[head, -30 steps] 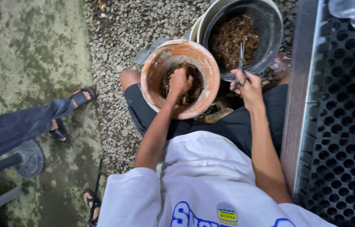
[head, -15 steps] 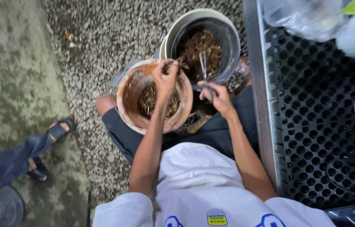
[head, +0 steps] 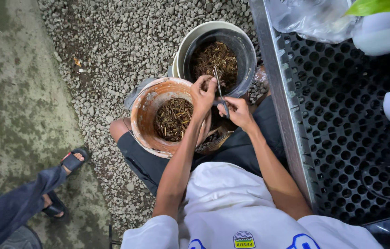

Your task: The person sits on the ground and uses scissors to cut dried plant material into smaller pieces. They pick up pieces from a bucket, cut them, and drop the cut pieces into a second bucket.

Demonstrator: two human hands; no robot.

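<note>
Terracotta-coloured bowl is seen resting on the lap of a seated person, half full of short brown stem cuttings. Just behind it, touching or nearly so, a dark bucket is set inside a pale outer pot on the gravel, and it's loaded with the same brown bits. The left hand is held over the far rim of the bowl, fingers pinched shut on something small, too tiny to be made out. The right hand is curled closed around the handles of slim scissors, blades pointed up toward the bucket. Both hands are kept just beside each other between the 2 containers. A black perforated tray is seen on the right, and another person's sandalled foot on the concrete at the left.
</note>
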